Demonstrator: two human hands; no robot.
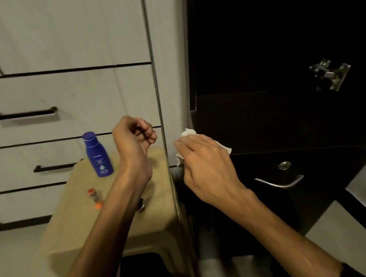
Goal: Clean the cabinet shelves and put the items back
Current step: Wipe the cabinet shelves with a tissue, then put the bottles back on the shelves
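Observation:
A dark open cabinet point(288, 113) fills the right side, its shelf in deep shadow. My right hand point(205, 165) holds a white tissue point(188, 133) at the cabinet's lower left corner. My left hand point(135, 141) hovers above a beige stool point(73, 217), fingers loosely curled and holding nothing. On the stool stand a blue lotion bottle point(98, 156) and a small orange-capped tube point(94, 198). A small dark item point(141, 204) lies partly hidden by my left forearm.
White drawers with black bar handles point(23, 113) cover the wall on the left. A metal hinge point(329, 74) sits inside the cabinet on the right. Below it is a dark door with a metal handle point(279, 182) and a lock point(284, 165).

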